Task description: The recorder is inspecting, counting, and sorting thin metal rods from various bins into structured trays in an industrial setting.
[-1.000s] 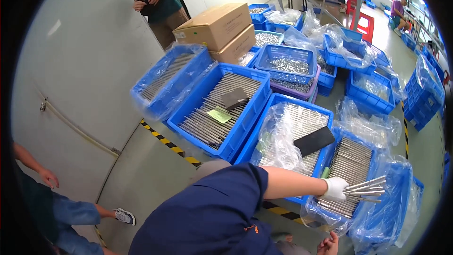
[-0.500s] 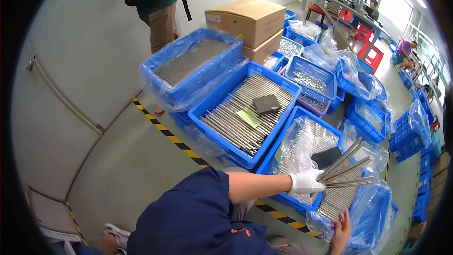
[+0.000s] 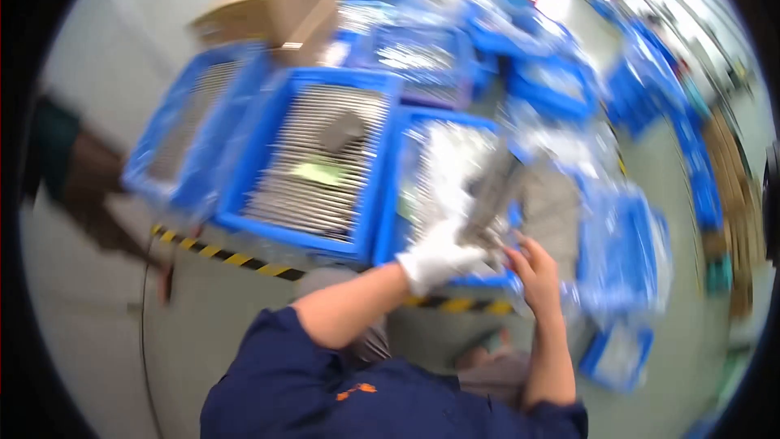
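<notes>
My left hand [image 3: 439, 262], in a white glove, is closed round the near end of a bundle of thin grey metal rods [image 3: 490, 191]. The rods point away from me over a blue crate [image 3: 390, 219] lined with clear plastic. My bare right hand [image 3: 537, 275] is raised close to the near ends of the rods, fingers apart; blur hides whether they touch. Under and beyond the bundle lies a layer of grey rods [image 3: 552, 203] by a plastic-lined blue bin [image 3: 621, 236].
A blue crate of rods [image 3: 305, 207] to the left holds a dark block [image 3: 344, 131] and a green note [image 3: 318, 173]. Farther left are a plastic-wrapped crate [image 3: 166, 183] and cardboard boxes [image 3: 268, 4]. A person's leg [image 3: 101, 183] is at far left. Striped tape [image 3: 236, 258] marks the floor.
My view has swung to the right and blurred. The left hand has drawn the rod bundle nearer, its rods now closer together and pointing away. My right hand has risen beside their near ends.
</notes>
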Action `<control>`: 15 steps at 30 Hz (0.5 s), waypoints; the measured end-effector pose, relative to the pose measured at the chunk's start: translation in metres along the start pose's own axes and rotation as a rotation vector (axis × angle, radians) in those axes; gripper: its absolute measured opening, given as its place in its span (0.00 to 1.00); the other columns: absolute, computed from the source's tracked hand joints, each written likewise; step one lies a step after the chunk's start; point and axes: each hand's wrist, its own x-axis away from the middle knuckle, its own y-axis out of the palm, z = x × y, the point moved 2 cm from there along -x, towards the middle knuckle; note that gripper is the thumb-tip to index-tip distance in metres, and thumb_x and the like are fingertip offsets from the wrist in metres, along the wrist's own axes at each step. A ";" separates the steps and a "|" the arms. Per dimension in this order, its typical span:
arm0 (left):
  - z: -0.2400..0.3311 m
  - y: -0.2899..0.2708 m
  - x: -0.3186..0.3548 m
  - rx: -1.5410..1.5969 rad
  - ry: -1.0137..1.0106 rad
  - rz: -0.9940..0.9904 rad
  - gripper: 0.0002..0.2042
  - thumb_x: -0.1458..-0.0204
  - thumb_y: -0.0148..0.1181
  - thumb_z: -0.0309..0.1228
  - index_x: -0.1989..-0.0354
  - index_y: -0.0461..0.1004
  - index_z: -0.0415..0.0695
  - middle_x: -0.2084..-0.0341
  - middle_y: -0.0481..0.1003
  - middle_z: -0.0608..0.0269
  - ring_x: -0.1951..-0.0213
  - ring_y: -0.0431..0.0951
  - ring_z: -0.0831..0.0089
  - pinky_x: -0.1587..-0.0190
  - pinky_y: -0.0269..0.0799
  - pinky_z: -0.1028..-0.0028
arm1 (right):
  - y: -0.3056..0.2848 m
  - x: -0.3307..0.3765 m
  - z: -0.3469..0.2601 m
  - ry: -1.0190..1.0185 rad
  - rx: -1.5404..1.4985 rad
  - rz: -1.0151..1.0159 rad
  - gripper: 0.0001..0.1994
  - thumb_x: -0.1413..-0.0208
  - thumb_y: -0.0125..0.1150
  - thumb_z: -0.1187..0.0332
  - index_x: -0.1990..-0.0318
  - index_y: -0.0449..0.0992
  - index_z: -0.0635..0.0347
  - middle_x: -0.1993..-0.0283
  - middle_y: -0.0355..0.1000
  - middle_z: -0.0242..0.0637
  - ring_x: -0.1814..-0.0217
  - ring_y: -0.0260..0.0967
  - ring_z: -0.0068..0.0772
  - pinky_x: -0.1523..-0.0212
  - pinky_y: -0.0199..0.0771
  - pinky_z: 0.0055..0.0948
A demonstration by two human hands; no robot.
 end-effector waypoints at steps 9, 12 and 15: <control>-0.027 0.022 -0.011 0.066 -0.417 -0.154 0.10 0.57 0.51 0.24 0.65 0.67 0.37 0.74 0.73 0.54 0.83 0.63 0.83 0.81 0.57 0.84 | -0.061 0.005 0.019 0.086 -0.498 0.330 0.10 0.47 0.48 0.72 0.58 0.69 0.63 0.77 0.66 0.29 0.77 0.59 0.15 0.75 0.61 0.14; -0.032 0.020 -0.008 0.017 -0.474 -0.161 0.10 0.58 0.51 0.23 0.64 0.66 0.37 0.73 0.73 0.53 0.84 0.62 0.84 0.82 0.57 0.85 | -0.075 0.005 0.019 0.028 -0.800 0.348 0.13 0.47 0.49 0.72 0.54 0.67 0.61 0.73 0.67 0.30 0.76 0.62 0.15 0.73 0.65 0.14; -0.029 0.026 -0.007 0.084 -0.463 -0.119 0.10 0.57 0.50 0.22 0.64 0.65 0.36 0.73 0.73 0.53 0.84 0.62 0.84 0.83 0.56 0.85 | -0.078 0.010 0.011 -0.024 -0.974 0.281 0.14 0.46 0.47 0.73 0.52 0.66 0.61 0.69 0.68 0.32 0.75 0.62 0.16 0.72 0.66 0.15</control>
